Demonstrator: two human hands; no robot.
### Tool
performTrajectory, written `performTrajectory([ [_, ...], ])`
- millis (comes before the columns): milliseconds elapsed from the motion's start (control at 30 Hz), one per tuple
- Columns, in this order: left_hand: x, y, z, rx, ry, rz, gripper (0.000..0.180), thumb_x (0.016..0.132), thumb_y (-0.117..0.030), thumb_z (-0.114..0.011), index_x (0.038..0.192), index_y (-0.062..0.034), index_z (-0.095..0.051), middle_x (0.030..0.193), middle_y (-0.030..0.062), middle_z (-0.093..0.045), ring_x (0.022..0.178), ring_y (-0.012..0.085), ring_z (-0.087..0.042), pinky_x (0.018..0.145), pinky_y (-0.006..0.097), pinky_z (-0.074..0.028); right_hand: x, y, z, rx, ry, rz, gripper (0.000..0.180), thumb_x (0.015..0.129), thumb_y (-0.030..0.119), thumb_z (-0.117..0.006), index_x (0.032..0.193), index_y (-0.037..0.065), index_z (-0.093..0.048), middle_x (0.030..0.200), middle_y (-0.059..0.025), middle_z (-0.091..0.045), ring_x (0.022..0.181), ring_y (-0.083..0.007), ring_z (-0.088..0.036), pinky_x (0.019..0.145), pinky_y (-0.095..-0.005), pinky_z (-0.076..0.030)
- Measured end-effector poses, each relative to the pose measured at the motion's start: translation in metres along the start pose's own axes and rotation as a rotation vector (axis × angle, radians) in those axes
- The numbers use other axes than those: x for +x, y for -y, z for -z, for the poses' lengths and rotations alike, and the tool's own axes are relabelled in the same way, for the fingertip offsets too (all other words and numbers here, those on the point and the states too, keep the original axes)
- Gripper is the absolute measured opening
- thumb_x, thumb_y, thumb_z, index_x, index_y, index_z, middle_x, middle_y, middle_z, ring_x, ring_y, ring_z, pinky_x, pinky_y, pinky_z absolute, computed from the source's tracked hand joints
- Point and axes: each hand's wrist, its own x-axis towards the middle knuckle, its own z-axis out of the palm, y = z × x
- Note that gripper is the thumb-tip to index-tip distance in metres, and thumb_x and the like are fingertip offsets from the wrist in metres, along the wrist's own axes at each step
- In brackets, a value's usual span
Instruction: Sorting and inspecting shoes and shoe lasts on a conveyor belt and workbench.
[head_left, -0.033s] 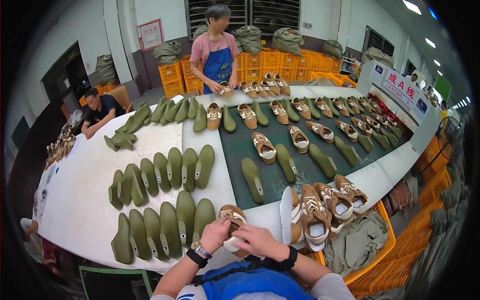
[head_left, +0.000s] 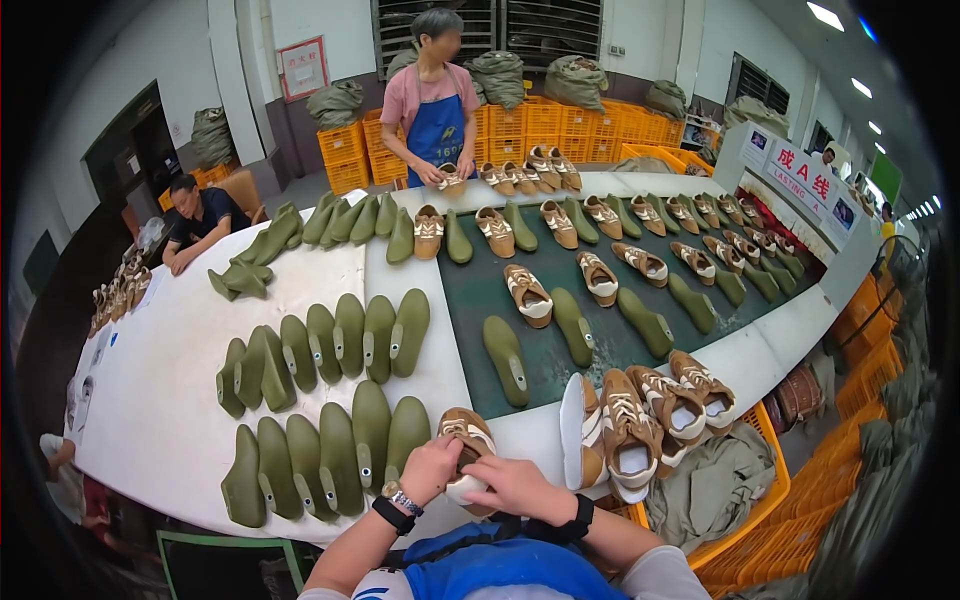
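A brown sneaker with white stripes (head_left: 466, 424) is between my hands at the table's near edge, toe pointing away from me. My left hand (head_left: 436, 468) grips the left side of its opening, fingers curled over the collar. On the opposite side, my right hand (head_left: 512, 487) has its bent fingers at the collar near the white heel. My palms hide part of the shoe. Close by on the left, a row of green shoe lasts (head_left: 334, 460) stands, the nearest last (head_left: 408, 428) just behind my left hand. Several similar sneakers (head_left: 630, 430) are lined up to my right, one tipped on its side.
A dark green conveyor belt (head_left: 470, 330) carries sneakers and lasts toward the right. Across the table a co-worker in a blue apron (head_left: 440, 130) handles a shoe; another person (head_left: 200, 220) leans on the left edge. An orange crate (head_left: 780, 490) with grey-green cloth stands at my right.
My right hand's fingers have shifted slightly at the shoe's collar. Everything else looks the same.
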Motion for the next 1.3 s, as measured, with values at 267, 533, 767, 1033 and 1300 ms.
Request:
performTrajectory([
  [267, 0.006, 0.019, -0.003, -0.319, 0.040, 0.110, 0.013, 0.082, -0.013, -0.056, 0.091, -0.0038, -0.057, 0.080, 0.0155, -0.060, 0.073, 0.0355, -0.060, 0.065, 0.041, -0.049, -0.010, -0.008, 0.015, 0.099, 0.189, -0.120, 0.033, 0.079, 0.037, -0.064, 0.098, 0.009, -0.058, 0.084, -0.0090, -0.059, 0.077, -0.0292, -0.060, 0.065, -0.0364, -0.047],
  [533, -0.035, 0.050, -0.016, -0.222, -0.021, 0.184, 0.040, 0.079, -0.025, -0.065, 0.112, -0.0049, -0.054, 0.121, 0.0193, -0.047, 0.112, 0.0363, -0.046, 0.094, 0.042, -0.039, 0.007, -0.038, 0.023, 0.042, 0.062, -0.387, 0.033, 0.076, 0.028, -0.066, 0.101, 0.008, -0.056, 0.089, -0.0123, -0.061, 0.075, -0.0311, -0.060, 0.066, -0.0384, -0.048],
  [767, -0.084, 0.068, -0.026, 0.269, -0.048, 0.522, 0.052, 0.070, -0.035, -0.068, 0.112, -0.0063, -0.057, 0.120, 0.0153, -0.051, 0.127, 0.0365, -0.031, 0.100, 0.055, -0.025, 0.095, -0.087, 0.063, -0.038, -0.063, -0.324, 0.024, 0.075, 0.018, -0.063, 0.094, 0.007, -0.053, 0.085, -0.0159, -0.060, 0.082, -0.0353, -0.059, 0.071, -0.0408, -0.047],
  [1033, -0.083, 0.070, -0.031, 0.159, -0.183, 0.540, 0.047, 0.070, -0.030, -0.064, 0.109, -0.0048, -0.058, 0.109, 0.0129, -0.059, 0.125, 0.0403, -0.032, 0.100, 0.052, -0.026, 0.203, -0.219, 0.015, -0.217, 0.033, -0.497, 0.020, 0.075, 0.013, -0.060, 0.093, 0.008, -0.055, 0.092, -0.0167, -0.062, 0.091, -0.0343, -0.059, 0.078, -0.0423, -0.046],
  [1300, -0.074, 0.054, -0.017, 0.203, -0.169, 0.545, 0.039, 0.077, -0.027, -0.062, 0.109, -0.0050, -0.059, 0.109, 0.0128, -0.059, 0.119, 0.0404, -0.041, 0.098, 0.050, -0.032, 0.239, -0.298, -0.060, -0.172, -0.017, -0.599, 0.017, 0.075, 0.006, -0.055, 0.092, 0.008, -0.055, 0.095, -0.0189, -0.062, 0.092, -0.0369, -0.058, 0.078, -0.0435, -0.046],
])
